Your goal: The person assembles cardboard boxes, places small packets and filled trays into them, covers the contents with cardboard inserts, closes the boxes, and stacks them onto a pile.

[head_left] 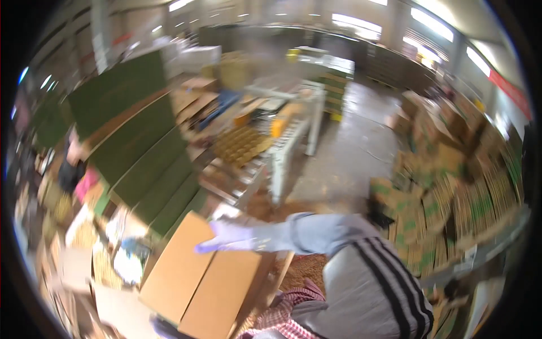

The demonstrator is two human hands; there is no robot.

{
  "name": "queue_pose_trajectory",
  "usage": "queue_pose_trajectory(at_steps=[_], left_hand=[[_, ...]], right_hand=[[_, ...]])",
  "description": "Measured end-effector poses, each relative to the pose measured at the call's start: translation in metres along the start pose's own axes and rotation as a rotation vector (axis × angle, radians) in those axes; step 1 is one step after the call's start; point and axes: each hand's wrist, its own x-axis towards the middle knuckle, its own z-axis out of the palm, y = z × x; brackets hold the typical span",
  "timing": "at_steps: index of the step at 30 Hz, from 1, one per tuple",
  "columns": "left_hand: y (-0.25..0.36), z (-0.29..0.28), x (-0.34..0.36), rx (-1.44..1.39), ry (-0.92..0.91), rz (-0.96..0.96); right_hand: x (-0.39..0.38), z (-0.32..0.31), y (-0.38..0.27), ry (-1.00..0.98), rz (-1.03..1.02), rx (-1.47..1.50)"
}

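Left to right. At 9 o'clock, a co-worker (72, 166), blurred. Between 9 and 11: stack of dark green panels (148, 153), its face slanting down to the right toward the carton.

Carton (169, 265): plain brown, top flaps shut and meeting at a dark seam; at 7 o'clock in the view. Seam runs roughly 1 to 7 o'clock. Long axis of the top uncertain, since the lens bends edges and the near end is cropped. What it rests on: not visible.

Left hand (162, 327): only a dark purplish patch by the carton's lower-left corner, apparently a gloved hand; grip cannot be told.

Right hand (228, 236): pale lilac glove, at the carton's far end, over the seam's upper end. Grip open, digits apart, laid flat rather than closed round anything; firmness of contact unclear (blur). From it, the carton's bulk lies toward 7 o'clock. Of the two, the right is nearer the far edge, the left nearer the near edge.

At 12, roller conveyor (296, 125) with moulded trays (240, 146). At 3, flattened cartons (474, 206), stacked.
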Motion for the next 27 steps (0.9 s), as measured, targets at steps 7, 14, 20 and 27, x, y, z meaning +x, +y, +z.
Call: queue_pose_trajectory(at_steps=[7,14,20,27], left_hand=[[0.047,-0.042,-0.008,0.035,0.242,-0.279],[0.003,-0.001,-0.065,0.271,0.349,-0.204],[-0.005,-0.004,-0.069,0.163,0.377,-0.183],[-0.014,-0.014,-0.073,0.14,0.491,-0.223]], right_hand=[[-0.058,-0.047,0.127,-0.257,-0.441,-0.087],[0.088,0.111,-0.134,-0.383,-0.258,-0.184],[0.196,0.302,-0.033,-1.154,-0.152,-0.781],[0.181,0.379,0.051,-1.476,-0.157,-1.294]])
